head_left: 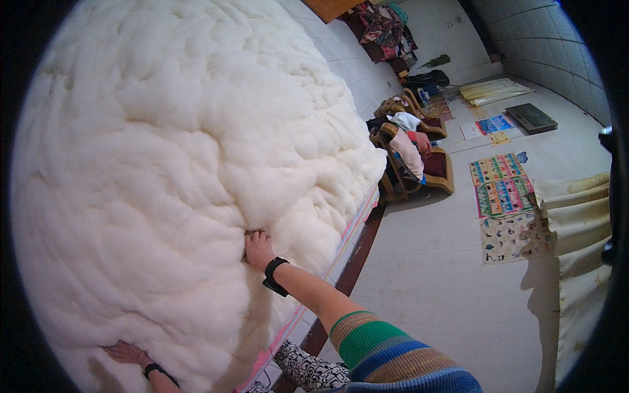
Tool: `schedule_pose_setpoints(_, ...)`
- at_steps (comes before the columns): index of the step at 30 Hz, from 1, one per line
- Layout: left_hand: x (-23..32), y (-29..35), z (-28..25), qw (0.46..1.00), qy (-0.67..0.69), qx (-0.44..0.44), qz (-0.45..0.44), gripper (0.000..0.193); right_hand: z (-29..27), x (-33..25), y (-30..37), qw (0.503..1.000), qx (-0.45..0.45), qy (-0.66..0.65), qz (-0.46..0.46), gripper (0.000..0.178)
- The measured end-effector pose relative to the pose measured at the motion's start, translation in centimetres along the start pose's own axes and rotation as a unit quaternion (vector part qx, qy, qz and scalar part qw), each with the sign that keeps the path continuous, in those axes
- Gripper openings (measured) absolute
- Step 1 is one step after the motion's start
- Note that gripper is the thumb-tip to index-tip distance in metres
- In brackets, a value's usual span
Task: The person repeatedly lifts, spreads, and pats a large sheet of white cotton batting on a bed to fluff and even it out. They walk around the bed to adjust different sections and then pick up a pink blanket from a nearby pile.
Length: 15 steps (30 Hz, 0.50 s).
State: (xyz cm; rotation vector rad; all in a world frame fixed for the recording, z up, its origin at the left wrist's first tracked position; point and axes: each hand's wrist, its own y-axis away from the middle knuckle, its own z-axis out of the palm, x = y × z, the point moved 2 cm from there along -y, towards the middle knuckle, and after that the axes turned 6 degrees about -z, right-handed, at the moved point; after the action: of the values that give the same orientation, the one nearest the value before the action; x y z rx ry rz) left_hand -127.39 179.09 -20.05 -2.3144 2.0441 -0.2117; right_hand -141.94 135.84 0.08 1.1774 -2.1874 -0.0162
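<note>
A huge, puffy mass of white batting (177, 157) covers the left side of the head view, creased and lumpy. My right hand (259, 249), with a black band at the wrist, is sunk into a deep crease near its right part. Its fingers curl into the fluff and their tips are partly buried; the thumb is hidden. At the lower left, my left hand (130, 354) lies flat on the batting with fingers stretched out, the fingertips partly sunk in. Under the batting's right edge, a pink-edged cloth (267, 354) shows.
Wooden chairs (445, 171) heaped with clothes and cushions stand beyond the batting's right edge. Picture charts (504, 185) hang on the white wall, with pale curtains (580, 216) at the right. More piled cloth (386, 29) sits at the far end. Patterned black-and-white trousers (311, 370) show below.
</note>
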Motion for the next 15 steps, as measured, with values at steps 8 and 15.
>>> schedule_pose_setpoints(8,-0.4,0.1,0.4,1.000,0.000,0.011,-0.005,0.054,-0.4,-0.3,0.0,1.000,-0.003,0.003,0.000,0.057)
schedule_pose_setpoints(15,-1.1,1.1,3.5,0.895,-0.292,-0.332,-0.051,0.053,-1.1,-0.2,0.4,1.000,-0.004,-0.011,0.005,0.044)
